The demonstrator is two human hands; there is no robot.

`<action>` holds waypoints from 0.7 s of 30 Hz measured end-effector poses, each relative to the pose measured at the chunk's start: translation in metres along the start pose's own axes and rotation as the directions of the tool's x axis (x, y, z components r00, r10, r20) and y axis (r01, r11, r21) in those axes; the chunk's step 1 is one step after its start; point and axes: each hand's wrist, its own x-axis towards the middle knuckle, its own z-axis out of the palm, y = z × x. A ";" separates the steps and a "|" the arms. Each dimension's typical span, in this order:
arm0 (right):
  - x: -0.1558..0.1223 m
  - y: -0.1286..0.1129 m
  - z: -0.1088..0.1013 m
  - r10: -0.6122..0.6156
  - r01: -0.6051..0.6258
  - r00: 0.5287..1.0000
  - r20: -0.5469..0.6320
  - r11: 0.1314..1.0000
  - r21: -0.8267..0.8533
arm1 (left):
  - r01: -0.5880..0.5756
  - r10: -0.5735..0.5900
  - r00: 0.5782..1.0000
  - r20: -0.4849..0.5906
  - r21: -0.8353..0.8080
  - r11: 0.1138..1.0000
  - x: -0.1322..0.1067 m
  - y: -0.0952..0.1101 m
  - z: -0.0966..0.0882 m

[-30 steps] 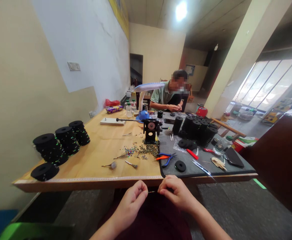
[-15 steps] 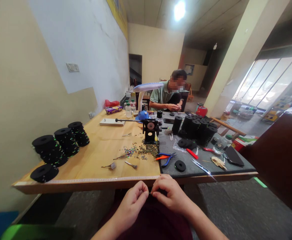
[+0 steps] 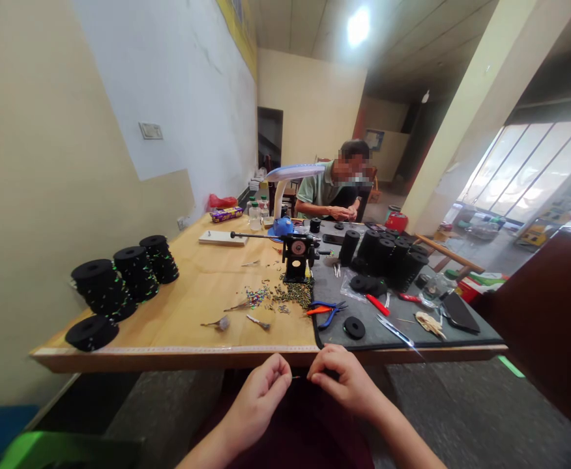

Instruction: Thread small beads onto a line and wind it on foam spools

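Observation:
My left hand [image 3: 259,391] and my right hand [image 3: 344,381] are held close together over my lap, just below the front edge of the wooden table [image 3: 182,319]. Both hands are pinched shut. A thin, short wire-like piece [image 3: 296,376] runs between the fingertips of the two hands; it is too small to name. The nearest things on the table are a pile of small coloured beads [image 3: 285,294] and blue-and-orange pliers [image 3: 327,308].
Stacks of black spools [image 3: 124,277] stand at the table's left, more black spools [image 3: 388,254] on the grey mat [image 3: 364,312]. A small black winding machine [image 3: 296,255], a blue desk lamp [image 3: 285,195], scissors [image 3: 395,331] and red-handled tools lie about. Another person [image 3: 337,189] sits at the far end.
My hands came closer together half a second ago and have drawn slightly apart again. The camera view has shifted a little; the things on the table have not moved.

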 end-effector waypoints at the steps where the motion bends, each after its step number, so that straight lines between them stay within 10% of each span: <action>1: 0.001 0.000 0.000 0.009 -0.009 1.000 0.003 1.000 0.003 | -0.001 0.001 1.000 -0.002 -0.003 1.000 0.000 0.000 0.000; 21: 0.011 -0.023 0.005 -0.080 0.081 0.997 -0.010 0.996 0.039 | -0.002 0.002 1.000 0.016 -0.013 1.000 0.000 -0.001 0.002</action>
